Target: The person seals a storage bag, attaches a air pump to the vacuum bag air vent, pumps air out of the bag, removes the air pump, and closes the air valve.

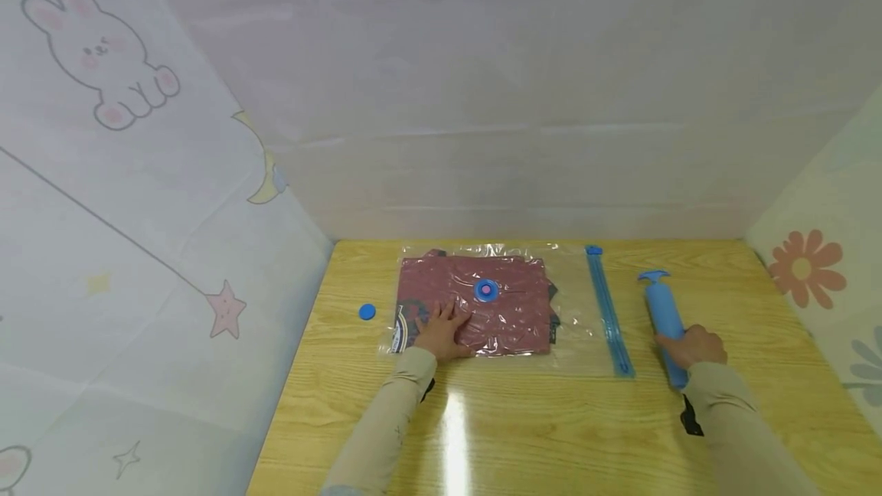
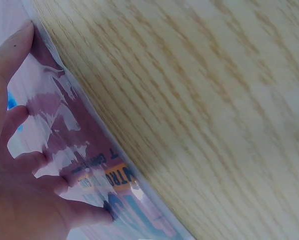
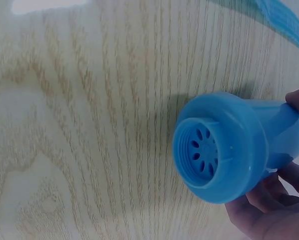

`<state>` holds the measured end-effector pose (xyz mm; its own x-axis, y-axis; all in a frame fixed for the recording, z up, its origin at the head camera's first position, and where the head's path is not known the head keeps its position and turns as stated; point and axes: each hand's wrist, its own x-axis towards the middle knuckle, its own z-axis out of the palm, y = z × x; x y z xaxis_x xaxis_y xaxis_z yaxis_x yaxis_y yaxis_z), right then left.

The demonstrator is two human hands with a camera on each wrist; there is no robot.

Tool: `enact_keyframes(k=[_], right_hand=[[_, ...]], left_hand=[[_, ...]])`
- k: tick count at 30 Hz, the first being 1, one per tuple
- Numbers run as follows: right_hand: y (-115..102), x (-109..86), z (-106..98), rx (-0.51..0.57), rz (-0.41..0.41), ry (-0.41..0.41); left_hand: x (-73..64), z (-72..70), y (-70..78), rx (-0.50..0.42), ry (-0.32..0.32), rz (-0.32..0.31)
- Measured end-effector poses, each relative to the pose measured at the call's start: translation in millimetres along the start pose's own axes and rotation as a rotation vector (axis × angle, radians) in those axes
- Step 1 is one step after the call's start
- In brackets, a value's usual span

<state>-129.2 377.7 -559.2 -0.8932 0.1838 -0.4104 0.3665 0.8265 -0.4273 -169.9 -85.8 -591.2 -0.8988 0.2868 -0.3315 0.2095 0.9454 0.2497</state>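
Observation:
A clear vacuum storage bag (image 1: 575,312) lies flat on the table with a folded dark red garment (image 1: 513,324) inside. On its top sits a round blue valve (image 1: 486,290) with a pink centre. My left hand (image 1: 444,331) rests on the bag's lower left part, fingers spread, just below and left of the valve. In the left wrist view the fingertips (image 2: 23,112) press on the wrinkled plastic. My right hand (image 1: 697,346) grips the barrel of a blue hand pump (image 1: 664,312) right of the bag. The pump's threaded, vented end (image 3: 202,152) faces the right wrist camera; its T-handle points away.
A round blue cap (image 1: 367,311) lies on the wooden table (image 1: 551,435) left of the bag. The blue zip strip (image 1: 609,312) runs along the bag's right edge, with a blue slider (image 1: 593,250) at its far end. Printed wall sheets enclose the table at the back and sides.

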Motion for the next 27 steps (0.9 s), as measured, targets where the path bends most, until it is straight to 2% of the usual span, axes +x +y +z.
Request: enact_keyframes(k=[5,13,20,27], right_hand=[[4.7,4.0,2.5,-0.022,-0.009,-0.015],[4.9,5.3,8.0,0.002,-0.003,-0.007],[0.3,1.1,6.3,0.042,0.019,-0.023],[4.2,4.7,9.4,0.055,0.032,-0.011]], left_hand=[[1.3,0.3,-0.5,-0.016,-0.004,-0.002],[3.4,4.7,-3.2,-0.039,0.002,-0.009],[4.2,8.5,-2.4,-0.003,0.031,0.002],[3.7,6.0,-1.8,-0.005,0.027,-0.004]])
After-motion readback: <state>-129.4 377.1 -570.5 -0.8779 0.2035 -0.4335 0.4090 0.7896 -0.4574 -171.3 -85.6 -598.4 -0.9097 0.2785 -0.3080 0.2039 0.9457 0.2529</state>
